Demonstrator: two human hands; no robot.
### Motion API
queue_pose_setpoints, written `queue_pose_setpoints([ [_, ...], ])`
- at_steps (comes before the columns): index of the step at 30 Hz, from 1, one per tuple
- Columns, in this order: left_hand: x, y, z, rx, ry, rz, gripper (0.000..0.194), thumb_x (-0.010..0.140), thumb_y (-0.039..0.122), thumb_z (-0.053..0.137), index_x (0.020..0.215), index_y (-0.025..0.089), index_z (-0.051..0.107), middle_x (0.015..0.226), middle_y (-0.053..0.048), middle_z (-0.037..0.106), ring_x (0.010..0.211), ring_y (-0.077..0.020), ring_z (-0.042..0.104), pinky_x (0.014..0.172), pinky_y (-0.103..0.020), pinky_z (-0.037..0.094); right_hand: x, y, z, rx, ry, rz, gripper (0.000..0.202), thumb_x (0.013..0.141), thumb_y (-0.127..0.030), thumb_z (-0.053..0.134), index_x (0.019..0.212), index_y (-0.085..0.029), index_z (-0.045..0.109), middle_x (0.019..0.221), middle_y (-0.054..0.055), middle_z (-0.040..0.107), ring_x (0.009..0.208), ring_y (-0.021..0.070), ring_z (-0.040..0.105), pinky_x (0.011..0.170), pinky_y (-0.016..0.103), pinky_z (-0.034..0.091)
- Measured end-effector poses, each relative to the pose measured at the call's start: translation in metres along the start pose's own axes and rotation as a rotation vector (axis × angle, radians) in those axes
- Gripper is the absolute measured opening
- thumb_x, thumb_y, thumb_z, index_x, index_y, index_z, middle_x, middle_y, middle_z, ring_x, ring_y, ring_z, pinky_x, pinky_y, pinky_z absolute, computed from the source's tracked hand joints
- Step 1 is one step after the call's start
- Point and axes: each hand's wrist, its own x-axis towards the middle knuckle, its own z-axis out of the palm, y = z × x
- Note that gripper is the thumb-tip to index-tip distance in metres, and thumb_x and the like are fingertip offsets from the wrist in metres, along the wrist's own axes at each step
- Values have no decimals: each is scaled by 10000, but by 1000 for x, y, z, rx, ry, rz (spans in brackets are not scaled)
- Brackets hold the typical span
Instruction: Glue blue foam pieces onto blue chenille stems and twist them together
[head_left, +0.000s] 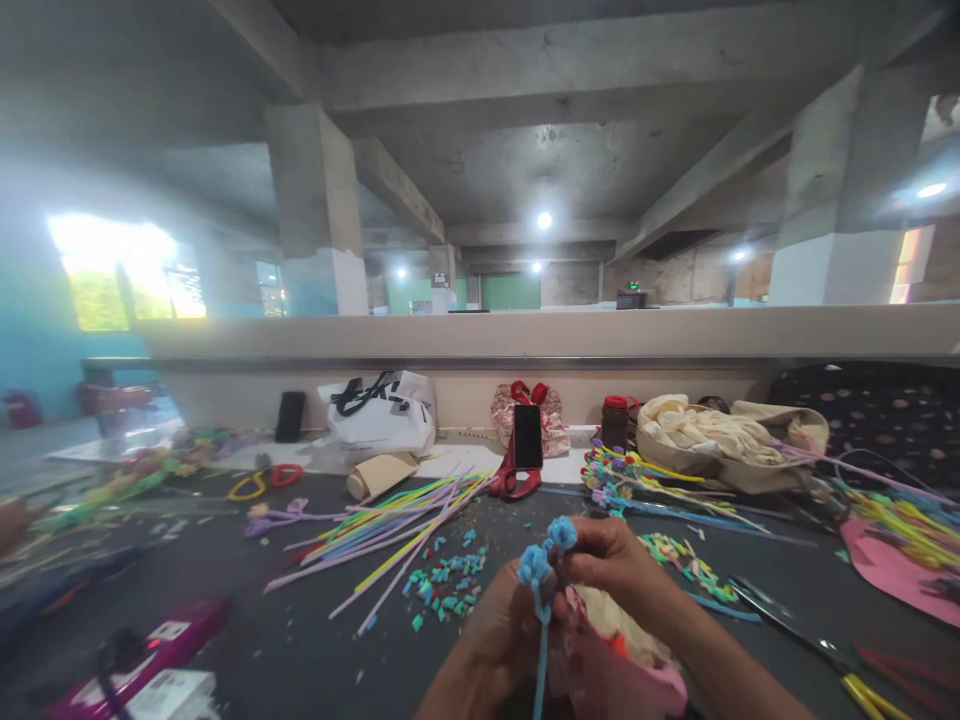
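Observation:
Close to my body, above the dark table, both hands are together around blue craft flowers on fuzzy stems. My left hand (491, 625) is closed on a blue flower (534, 568) whose blue stem (541, 660) hangs straight down. A second, smaller blue flower (562, 534) is pinched by the fingers of my right hand (619, 565), just behind the first. Whether the two flowers are joined is hidden by the fingers. Small blue and green cut pieces (450, 580) lie left of my hands, and yellow and green pieces (686, 565) lie to the right.
Coloured stems (405, 530) fan out at left-centre. Finished flowers (607, 475) lie at the back right, near a beige cloth bag (705, 440). A phone (528, 437) stands upright. Long scissors (810, 640) lie at right; a magenta tool (150, 660) sits front left.

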Motion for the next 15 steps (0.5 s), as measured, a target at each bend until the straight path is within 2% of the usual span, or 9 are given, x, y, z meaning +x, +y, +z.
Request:
queue_pose_setpoints([
  [3,-2,3,4,38,74,-8,207,498,238,710,492,150,522,349,39,491,334,-65,447,406,-186,364,2,5,-2,-45,30,20,214,620,-337,654,668,-131,626,613,-2,569,580,124,500,563,226,391],
  [8,-11,12,9,65,6,36,208,517,249,711,560,148,534,402,32,533,400,-74,508,416,-161,349,4,13,-3,-192,195,133,235,588,-328,675,577,-123,562,474,-53,470,419,57,380,391,163,286],
  [12,-15,18,11,138,-37,54,254,502,281,719,526,145,505,397,32,518,395,-62,481,401,-151,305,3,11,-3,-173,145,216,247,591,-349,659,555,-127,559,440,-60,454,357,39,326,337,160,231],
  [15,-16,20,12,173,-85,120,264,484,277,724,531,144,501,400,40,501,378,-47,442,392,-152,278,1,7,0,-127,157,197,217,599,-326,649,578,-122,576,440,-58,467,349,33,314,341,161,215],
])
